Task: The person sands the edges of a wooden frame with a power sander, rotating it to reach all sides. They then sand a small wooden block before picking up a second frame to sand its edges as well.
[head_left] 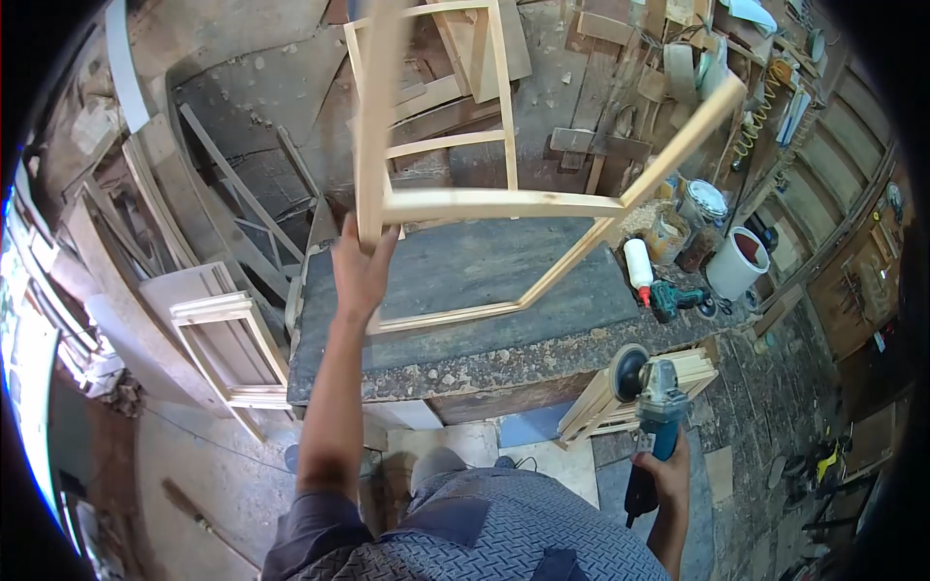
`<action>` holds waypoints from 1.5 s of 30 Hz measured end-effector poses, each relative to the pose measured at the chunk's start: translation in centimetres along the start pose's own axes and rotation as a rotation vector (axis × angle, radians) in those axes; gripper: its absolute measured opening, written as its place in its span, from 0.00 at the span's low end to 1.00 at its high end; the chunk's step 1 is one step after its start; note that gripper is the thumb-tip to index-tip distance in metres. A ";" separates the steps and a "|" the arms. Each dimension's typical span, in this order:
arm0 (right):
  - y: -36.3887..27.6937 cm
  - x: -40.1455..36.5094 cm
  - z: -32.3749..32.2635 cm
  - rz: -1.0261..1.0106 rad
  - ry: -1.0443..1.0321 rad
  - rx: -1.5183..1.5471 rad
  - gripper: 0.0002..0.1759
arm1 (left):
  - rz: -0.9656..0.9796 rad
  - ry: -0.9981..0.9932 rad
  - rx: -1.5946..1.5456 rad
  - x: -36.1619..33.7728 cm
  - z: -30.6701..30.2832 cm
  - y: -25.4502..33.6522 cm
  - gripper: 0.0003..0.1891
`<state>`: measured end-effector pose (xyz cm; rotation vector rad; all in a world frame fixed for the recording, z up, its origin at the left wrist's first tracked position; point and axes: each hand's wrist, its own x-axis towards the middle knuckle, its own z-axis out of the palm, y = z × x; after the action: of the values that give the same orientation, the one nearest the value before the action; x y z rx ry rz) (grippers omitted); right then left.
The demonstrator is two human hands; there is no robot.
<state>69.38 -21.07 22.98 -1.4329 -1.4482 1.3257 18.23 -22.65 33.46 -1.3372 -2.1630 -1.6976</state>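
Note:
My left hand point(356, 276) is closed around the upright of a pale wooden frame point(504, 204), which stands tilted over the dark workbench point(455, 257). Part of the frame's lower end rests on the bench top. In my right hand point(666, 469) is a blue angle grinder point(663, 412), gripped by its body, with a round disc point(630, 373) facing left. The grinder is held in front of the bench edge, apart from the frame.
On the bench's right end are a white glue bottle point(638, 266), a green cordless drill point(670, 299) and a white bucket point(739, 261). Finished-looking frames point(232, 353) lean at left. More frames point(620, 402) lean below the bench, and another ladder-like frame point(499, 97) stands behind.

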 end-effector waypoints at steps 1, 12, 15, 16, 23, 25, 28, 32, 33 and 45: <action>1.0 1.0 0.1 0.016 -0.042 0.019 0.44 | 0.108 0.027 0.093 1.4 -0.5 2.4 0.19; 0.3 6.9 8.4 -0.049 -0.215 -0.051 0.39 | 0.545 -0.427 0.788 7.3 7.1 3.4 0.26; 0.5 9.6 11.1 -0.058 -0.219 -0.047 0.39 | 0.563 -0.556 0.820 7.4 8.1 -0.3 0.27; 1.0 10.5 11.8 -0.043 -0.218 -0.084 0.39 | 0.553 -0.609 0.831 7.3 8.1 -1.0 0.27; 7.8 22.3 19.6 -0.264 -0.202 -0.413 0.48 | 0.710 -0.515 0.746 8.6 6.6 -2.9 0.28; 6.7 24.4 21.4 -0.241 -0.243 -0.469 0.49 | 0.643 -0.534 0.731 8.9 4.5 -3.0 0.24; 5.0 27.0 24.4 -0.193 -0.320 -0.587 0.50 | 0.391 -0.590 0.660 9.4 2.3 -3.3 0.23; 3.3 28.1 25.0 -0.071 -0.383 -0.729 0.50 | 0.282 -0.583 0.740 8.9 2.8 -3.3 0.25; 3.1 28.7 24.2 -0.058 -0.374 -0.732 0.50 | 0.287 -0.594 0.728 8.7 2.9 -3.3 0.25; 6.1 36.6 14.2 0.036 -0.008 -0.562 0.44 | 0.372 -0.500 0.762 8.0 3.4 -3.6 0.26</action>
<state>52.06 11.12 7.39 -1.8052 -1.9039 0.9795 12.41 -15.33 33.83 -1.8320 -2.2064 -0.3427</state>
